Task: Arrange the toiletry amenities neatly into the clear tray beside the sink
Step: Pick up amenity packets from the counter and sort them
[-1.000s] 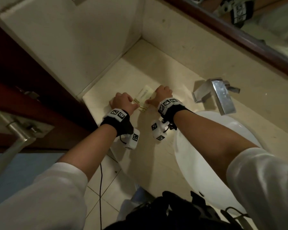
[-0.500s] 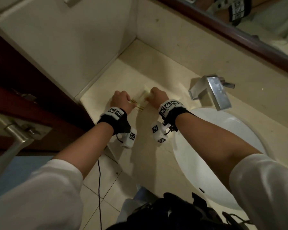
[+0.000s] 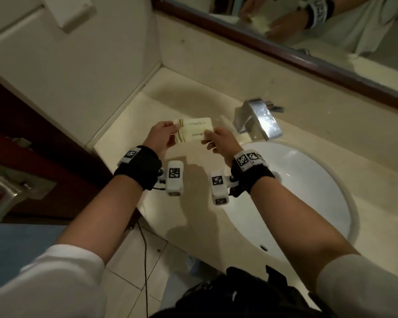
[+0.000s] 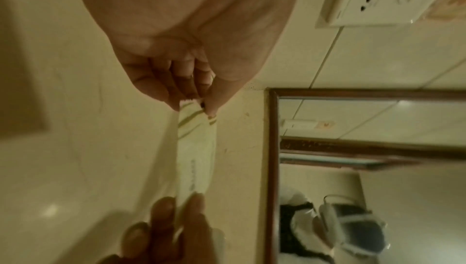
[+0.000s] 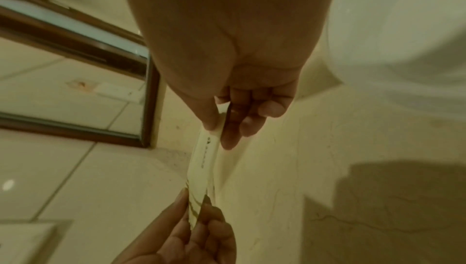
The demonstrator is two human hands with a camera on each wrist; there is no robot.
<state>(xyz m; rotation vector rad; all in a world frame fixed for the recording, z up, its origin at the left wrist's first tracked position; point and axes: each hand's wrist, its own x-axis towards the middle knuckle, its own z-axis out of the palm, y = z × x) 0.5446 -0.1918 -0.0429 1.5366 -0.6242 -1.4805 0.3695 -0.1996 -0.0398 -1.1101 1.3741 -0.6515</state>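
Observation:
Two flat cream amenity packets (image 3: 193,130) with gold stripes are stacked a little askew and held above the counter left of the sink. My left hand (image 3: 163,134) pinches their striped left end between thumb and fingers. My right hand (image 3: 216,140) pinches their printed right end. In the left wrist view the packets (image 4: 195,158) run edge-on from my left hand (image 4: 199,101) to the other hand's fingers. The right wrist view shows the packets (image 5: 201,168) pinched by my right hand (image 5: 221,126). No clear tray shows in any view.
The beige stone counter (image 3: 166,106) stretches to the corner wall. A chrome faucet (image 3: 257,118) stands right of the packets, behind the white basin (image 3: 308,191). A wood-framed mirror (image 3: 285,49) runs along the back. A dark door with a metal handle (image 3: 7,187) is at left.
Both hands were pressed down on the packets on the counter. They have since lifted the packets off the surface, each pinching one end.

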